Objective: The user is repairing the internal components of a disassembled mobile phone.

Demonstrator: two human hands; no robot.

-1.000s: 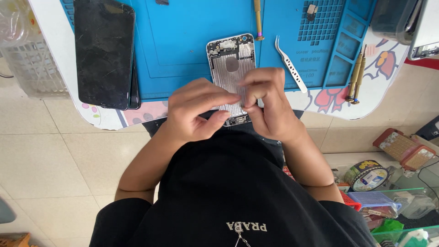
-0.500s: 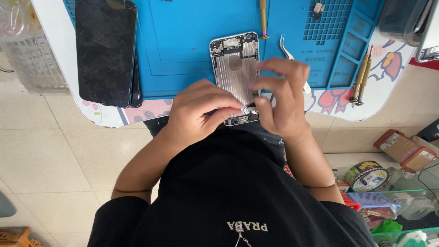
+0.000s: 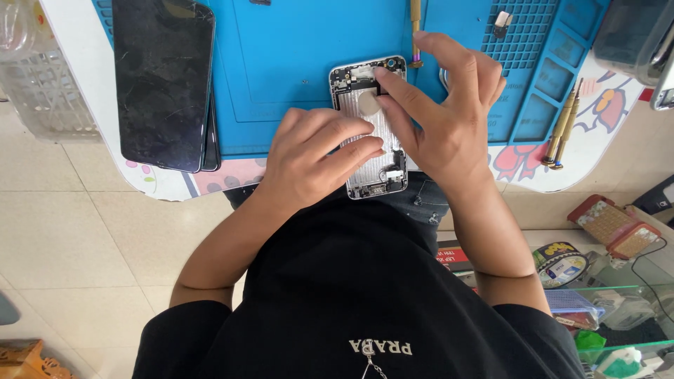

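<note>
An opened silver phone housing (image 3: 366,112) lies on the blue work mat (image 3: 295,56) at the table's near edge, its inside facing up. My left hand (image 3: 316,158) rests on its left side and lower half, fingers curled over it and holding it down. My right hand (image 3: 439,112) is over the right side, fingers spread, with the index fingertip touching the upper part of the housing near the camera corner. A tool lying on the mat beside the housing is hidden under my right hand.
Two dark phones (image 3: 165,81) lie stacked on the mat's left. A brass-handled screwdriver (image 3: 415,31) lies above the housing, two more drivers (image 3: 562,133) at the mat's right edge. A clear basket (image 3: 38,77) stands far left. Boxes and clutter (image 3: 611,224) sit on the floor right.
My right hand has left the housing's lower edge, moved up and spread its fingers over the upper part. The left hand stays on the housing. The view has shifted a little.
</note>
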